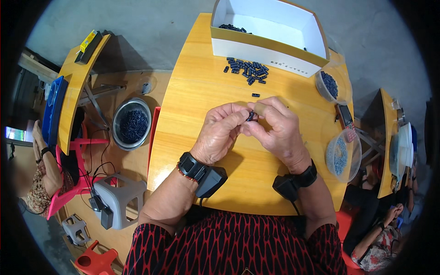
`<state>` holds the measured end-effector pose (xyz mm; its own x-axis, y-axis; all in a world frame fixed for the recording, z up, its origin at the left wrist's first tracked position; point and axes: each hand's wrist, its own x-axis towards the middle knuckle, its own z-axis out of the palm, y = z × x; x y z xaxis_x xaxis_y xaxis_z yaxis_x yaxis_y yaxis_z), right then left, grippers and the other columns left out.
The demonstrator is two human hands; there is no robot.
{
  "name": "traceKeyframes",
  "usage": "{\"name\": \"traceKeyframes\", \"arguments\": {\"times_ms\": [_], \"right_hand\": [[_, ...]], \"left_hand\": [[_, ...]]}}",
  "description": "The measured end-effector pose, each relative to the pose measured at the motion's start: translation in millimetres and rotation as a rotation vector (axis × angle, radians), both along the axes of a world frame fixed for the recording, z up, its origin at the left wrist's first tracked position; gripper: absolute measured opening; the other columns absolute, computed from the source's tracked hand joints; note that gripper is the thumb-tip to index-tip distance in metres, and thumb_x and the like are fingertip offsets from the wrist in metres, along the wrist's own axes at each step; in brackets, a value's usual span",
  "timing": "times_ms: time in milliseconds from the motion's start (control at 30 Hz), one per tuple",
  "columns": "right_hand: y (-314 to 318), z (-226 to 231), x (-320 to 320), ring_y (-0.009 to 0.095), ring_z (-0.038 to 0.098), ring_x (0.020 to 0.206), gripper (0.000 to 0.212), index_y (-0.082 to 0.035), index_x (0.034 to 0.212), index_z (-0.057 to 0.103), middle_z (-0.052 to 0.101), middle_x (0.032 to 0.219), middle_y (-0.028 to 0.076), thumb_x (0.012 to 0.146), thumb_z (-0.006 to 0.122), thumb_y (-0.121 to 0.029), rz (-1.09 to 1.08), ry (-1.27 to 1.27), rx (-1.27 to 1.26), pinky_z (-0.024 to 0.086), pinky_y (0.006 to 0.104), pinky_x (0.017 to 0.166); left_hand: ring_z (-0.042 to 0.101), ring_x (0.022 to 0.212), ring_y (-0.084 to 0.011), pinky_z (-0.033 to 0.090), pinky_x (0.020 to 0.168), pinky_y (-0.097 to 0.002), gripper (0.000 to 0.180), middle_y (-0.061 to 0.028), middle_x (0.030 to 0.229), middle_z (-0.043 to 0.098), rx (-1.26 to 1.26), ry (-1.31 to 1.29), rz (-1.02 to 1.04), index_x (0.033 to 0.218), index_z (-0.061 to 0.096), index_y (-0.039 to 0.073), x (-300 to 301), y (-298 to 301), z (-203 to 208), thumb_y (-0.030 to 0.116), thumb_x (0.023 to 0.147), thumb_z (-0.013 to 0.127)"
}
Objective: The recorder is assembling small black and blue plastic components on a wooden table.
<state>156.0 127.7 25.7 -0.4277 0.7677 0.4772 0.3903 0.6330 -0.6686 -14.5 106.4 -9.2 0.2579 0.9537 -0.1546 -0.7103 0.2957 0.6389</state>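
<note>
Over the middle of the yellow wooden table (183, 110), my left hand (220, 128) and my right hand (275, 128) meet fingertip to fingertip. Pinched between them is a small black plastic part (250, 116), mostly covered by the fingers. Both hands are closed on it. Just beyond my fingers lies a single black part (255, 95). Farther off, a loose pile of similar short black parts (247, 68) rests against the front of a white box with a gold rim (270, 54). More black pieces (234, 28) are inside that box.
At the table's right stand a clear tub of dark pieces (329, 85), a red-and-black handheld device (344, 117) and a clear tub of grey-blue pieces (339, 156). A metal basin of dark parts (132, 123) sits at left, near a grey stool (120, 201). Other people sit at both sides.
</note>
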Motion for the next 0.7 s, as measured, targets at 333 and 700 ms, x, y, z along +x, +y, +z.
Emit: {"name": "traceKeyframes", "arguments": {"times_ms": [333,700], "right_hand": [[-2,-10,-1,0.026,0.062,0.067,0.026,0.002,0.102,0.068,0.059,0.080,0.012,0.077,0.075,0.000,-0.010,0.007,-0.011,0.052,0.0356,0.060],[-10,-19,-7,0.029,0.060,0.064,0.021,0.002,0.096,0.068,0.057,0.076,0.012,0.076,0.073,0.001,-0.076,0.010,0.109,0.050,0.0396,0.057]], "left_hand": [[0.069,0.086,-0.0167,0.057,0.082,-0.0295,0.010,-0.0105,0.093,0.072,0.062,0.071,-0.043,0.098,0.068,-0.004,-2,-2,-8,0.002,0.099,0.060],[0.066,0.083,-0.0134,0.056,0.082,-0.0283,0.007,-0.0064,0.091,0.069,0.049,0.037,-0.029,0.095,0.066,-0.001,-2,-7,-7,0.003,0.099,0.061]]}}
